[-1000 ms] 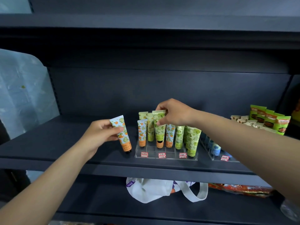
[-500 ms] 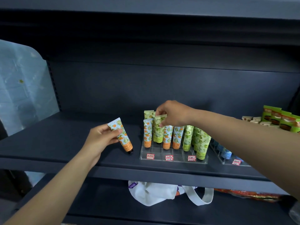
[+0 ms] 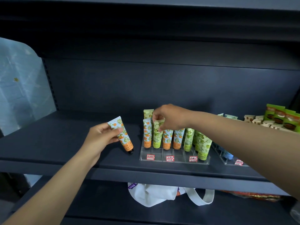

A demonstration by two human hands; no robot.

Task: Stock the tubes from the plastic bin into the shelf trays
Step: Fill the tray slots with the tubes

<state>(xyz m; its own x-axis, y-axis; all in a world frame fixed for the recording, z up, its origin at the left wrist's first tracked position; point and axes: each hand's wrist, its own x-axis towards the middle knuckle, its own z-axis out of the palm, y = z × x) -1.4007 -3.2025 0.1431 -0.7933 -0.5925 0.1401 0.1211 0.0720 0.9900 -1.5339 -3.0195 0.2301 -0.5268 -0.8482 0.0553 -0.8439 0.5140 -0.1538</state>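
My right hand (image 3: 172,117) pinches a lime-green printed plastic tube (image 3: 157,134) into the clear acrylic tray (image 3: 174,157), risking toppling its neighbours, while my left hand (image 3: 101,138) grips an orange-capped, orange-printed tube (image 3: 122,133).

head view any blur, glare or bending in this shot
Head view: wide-angle bending curves the shelf edge; dim light leaves the dark back panel flat; price labels too blurred to read; the orange tube in the left hand stays fairly sharp; no strong glare.

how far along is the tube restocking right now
Done: several orange and green tubes already stand in the clear tray. In hand: the right hand pinches a green tube in the tray; the left hand holds an orange tube beside it. Left: the front slots look unfilled; the bin is out of view.
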